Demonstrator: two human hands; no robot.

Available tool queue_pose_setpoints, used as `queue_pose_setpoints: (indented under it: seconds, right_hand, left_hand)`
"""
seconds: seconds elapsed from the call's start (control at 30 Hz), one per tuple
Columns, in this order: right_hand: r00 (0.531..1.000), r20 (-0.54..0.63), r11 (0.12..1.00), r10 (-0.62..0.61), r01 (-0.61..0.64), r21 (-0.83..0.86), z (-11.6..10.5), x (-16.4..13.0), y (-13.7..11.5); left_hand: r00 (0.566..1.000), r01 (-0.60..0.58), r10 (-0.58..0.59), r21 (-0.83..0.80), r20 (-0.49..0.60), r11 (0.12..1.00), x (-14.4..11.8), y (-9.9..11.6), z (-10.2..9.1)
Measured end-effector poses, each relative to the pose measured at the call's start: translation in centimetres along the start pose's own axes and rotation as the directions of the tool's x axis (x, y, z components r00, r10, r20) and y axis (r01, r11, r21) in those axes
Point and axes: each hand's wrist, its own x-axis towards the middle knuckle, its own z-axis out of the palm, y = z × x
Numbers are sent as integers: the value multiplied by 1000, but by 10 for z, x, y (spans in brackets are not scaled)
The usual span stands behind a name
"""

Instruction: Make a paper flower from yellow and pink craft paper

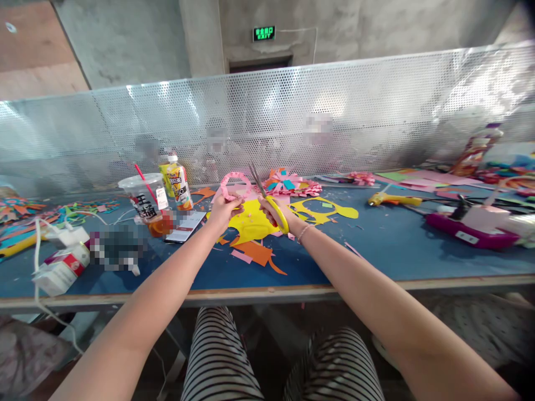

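Scissors (271, 200) point away, long axis slanting left.

Light moderate and diffuse; source cannot be told from here. Perforated metal screen (167, 133) throws back white glare, patchy along its length, broad at the right end. Exit sign (264, 33) glows green on a dull grey wall (355, 28). Counter (334, 256) fairly evenly lit; deep shadow beneath. Hands (224, 213) legible, slightly soft. Outer edges smeared and stretched, forearms (163, 301) widened; upper right corner dark. Pixelated patches blot several spots.
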Motion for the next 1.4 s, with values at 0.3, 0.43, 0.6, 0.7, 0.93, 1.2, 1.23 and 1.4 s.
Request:
queue_pose_setpoints:
  seconds: [0.3, 0.43, 0.6, 0.7, 0.93, 1.2, 1.23, 1.4]
  right_hand:
    - [946, -271, 859, -176, 14, -512, -10, 5, 7]
    - [977, -201, 792, -77, -62, -607, -26, 10, 13]
    - [970, -215, 815, -118, -29, -579, -30, 12, 13]
    - [988, -146, 938, -49, -4, -345, -21, 11, 10]
    - [965, -180, 980, -192, 181, -77, -5, 8, 4]
    - [967, -184, 981, -178, 188, 42, 0, 4, 0]
    - [967, -188, 982, -174, 184, 37, 1, 5, 1]
    - [967, -206, 986, -153, 163, 35, 5, 8, 2]
  left_hand:
    - [999, 45, -44, 40, -23, 998, 0, 0, -1]
    - [995, 41, -33, 77, -95, 996, 3, -1, -3]
    - [993, 24, -3, 173, -121, 985, 8, -4, -5]
    - [994, -21, 49, 282, -94, 959, 9, -9, -7]
    - [996, -89, 85, 394, 28, 915, 6, -12, -6]
    - [997, -80, 74, 416, 30, 906, 5, -8, -6]
    - [997, -75, 69, 412, 30, 908, 4, -8, -5]
    - [998, -67, 65, 354, 20, 933, -1, -4, 2]
